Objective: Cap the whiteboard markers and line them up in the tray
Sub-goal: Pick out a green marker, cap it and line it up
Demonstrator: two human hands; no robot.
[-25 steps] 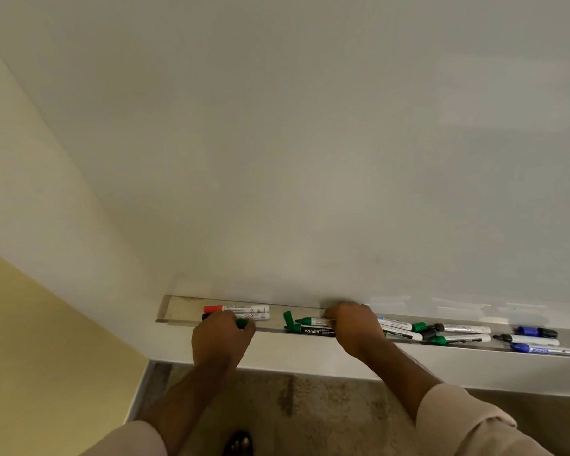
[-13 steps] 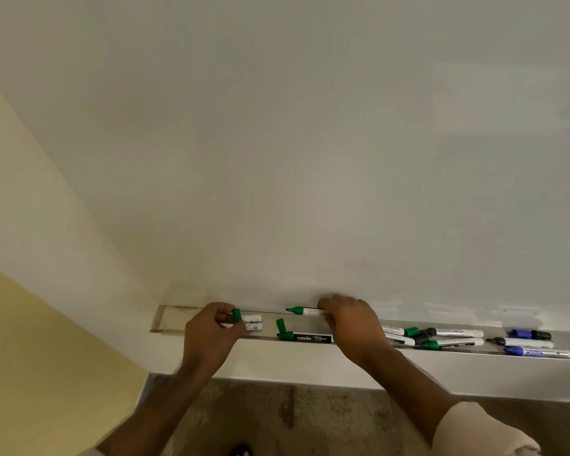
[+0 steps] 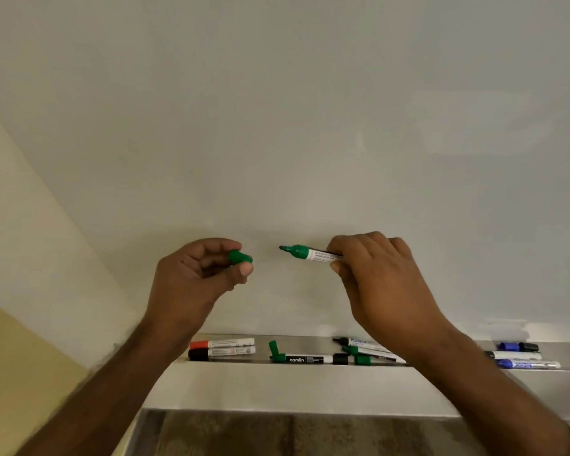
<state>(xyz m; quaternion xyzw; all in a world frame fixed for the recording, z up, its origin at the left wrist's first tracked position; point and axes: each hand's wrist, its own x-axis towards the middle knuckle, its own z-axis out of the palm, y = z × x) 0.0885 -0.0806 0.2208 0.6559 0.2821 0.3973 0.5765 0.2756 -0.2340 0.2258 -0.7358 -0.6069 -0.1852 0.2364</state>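
- Marker (image 3: 313,253) first: I have the uncapped green one in my right hand (image 3: 372,278), fingers and thumb curled round the white barrel, nib end sticking out past my fingertips toward the other hand, lying roughly level in front of the whiteboard (image 3: 277,126) and well above the tray (image 3: 277,376).
- Cap (image 3: 240,257) sits pinched between my left hand's (image 3: 195,278) thumb and curled fingers, just beyond my thumb tip; from here I cannot tell for sure which way its open mouth points.
- Nib and cap are near each other but apart, with a clear gap between the two sets of fingertips.
- To do this well I'd check the mouth faces the nib, hold the barrel steady and level, and bring the cap straight along the barrel's line, so the nib doesn't scrape the rim or ink my fingers.
- I'd push until it seats fully; a half-seated cap could pop off in the tray.
- Below my hands, a red-capped marker (image 3: 222,343) and a black-capped marker (image 3: 222,352) lie side by side at the tray's left end, so I'd judge the capped green one belongs beside them.
- Further along, a loose green cap (image 3: 272,347), a camlin marker (image 3: 305,359) and blue markers (image 3: 520,355) lie scattered, some hidden behind my right forearm, so plenty remains.
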